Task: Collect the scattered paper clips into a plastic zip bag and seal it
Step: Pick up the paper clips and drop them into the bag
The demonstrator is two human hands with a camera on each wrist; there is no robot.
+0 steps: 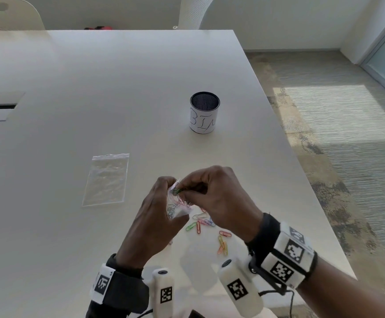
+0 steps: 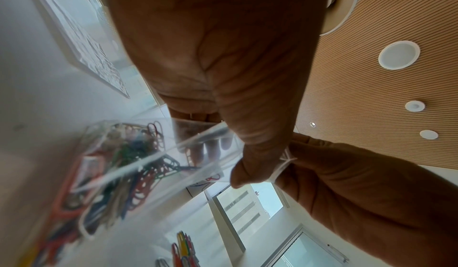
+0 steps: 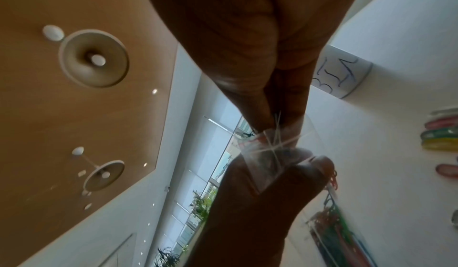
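Above the near edge of a white table (image 1: 118, 88), the left hand (image 1: 154, 216) grips a clear bag (image 1: 177, 205) of clips. The right hand (image 1: 219, 198) pinches its mouth. Loose clips (image 1: 210, 230) lie just beneath. Another bag (image 1: 106, 180) lies flat to the left, a cup (image 1: 204, 115) farther off.

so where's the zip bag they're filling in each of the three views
Head view: the zip bag is low at centre, between the left hand and the right hand.
Left wrist view: lower left, bag full of colored clips.
Right wrist view: centre, the bag's crumpled top is pinched by fingertips.
Shared landmark: the cup marked "BIN".
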